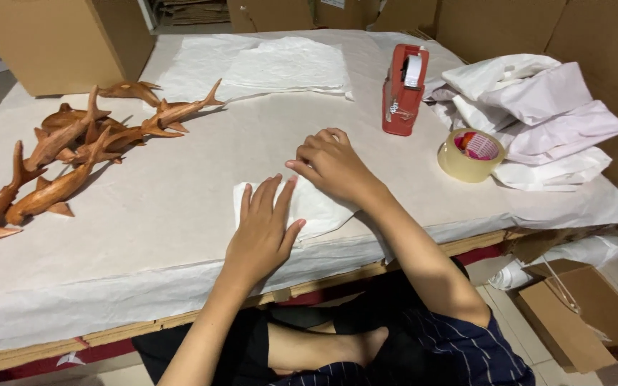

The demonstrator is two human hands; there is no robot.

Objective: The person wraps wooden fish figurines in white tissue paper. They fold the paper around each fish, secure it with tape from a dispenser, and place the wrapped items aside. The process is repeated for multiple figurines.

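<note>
While the left hand (262, 229) lies flat on folded white paper (316, 207), the right hand (332, 166) presses it, fingers curled.

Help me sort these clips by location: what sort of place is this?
Probably a packing area of a craft workshop or warehouse: carved wooden dolphins lie on a paper-covered table, a red tape dispenser stands nearby, and cardboard boxes surround it.

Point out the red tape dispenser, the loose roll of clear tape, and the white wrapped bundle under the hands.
red tape dispenser (403, 93), head view, on its red side wall.
roll of clear tape (454, 161), head view, on its outer band.
white wrapped bundle (317, 209), head view, on the paper between the hands.
</note>
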